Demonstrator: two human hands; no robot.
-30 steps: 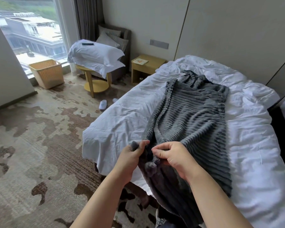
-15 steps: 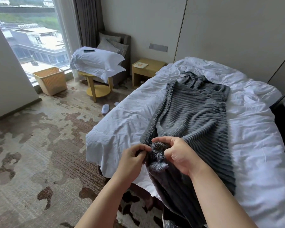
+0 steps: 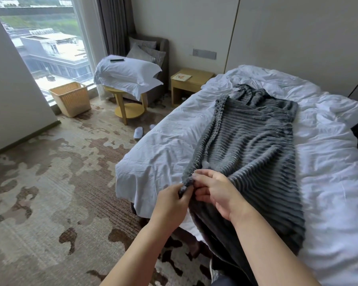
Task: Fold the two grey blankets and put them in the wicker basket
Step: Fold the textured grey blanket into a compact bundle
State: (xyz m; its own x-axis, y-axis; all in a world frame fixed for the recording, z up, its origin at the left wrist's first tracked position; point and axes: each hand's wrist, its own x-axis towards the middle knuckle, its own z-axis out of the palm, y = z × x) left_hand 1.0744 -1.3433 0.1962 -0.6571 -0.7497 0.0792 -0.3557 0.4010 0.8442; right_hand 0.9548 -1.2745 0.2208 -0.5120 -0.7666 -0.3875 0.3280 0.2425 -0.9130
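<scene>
A grey ribbed blanket point(image 3: 254, 145) lies lengthwise down the white bed point(image 3: 329, 162), its near end hanging over the bed's foot. My left hand point(image 3: 172, 201) pinches the blanket's near left edge. Right beside it, my right hand point(image 3: 217, 193) grips the same edge with curled fingers. The wicker basket point(image 3: 70, 99) stands on the carpet by the window, far to the left. Only one grey blanket is plainly visible.
Two white pillows point(image 3: 128, 77) are stacked on a round yellow side table point(image 3: 128, 110), with a dark phone on top. A wooden nightstand point(image 3: 190, 83) stands beside the bed. Slippers point(image 3: 137, 133) lie on the patterned carpet between bed and basket.
Both hands have lifted the blanket's near edge slightly up and away from me, and shifted their hold from the bunched pom-pom corner to the left edge.
</scene>
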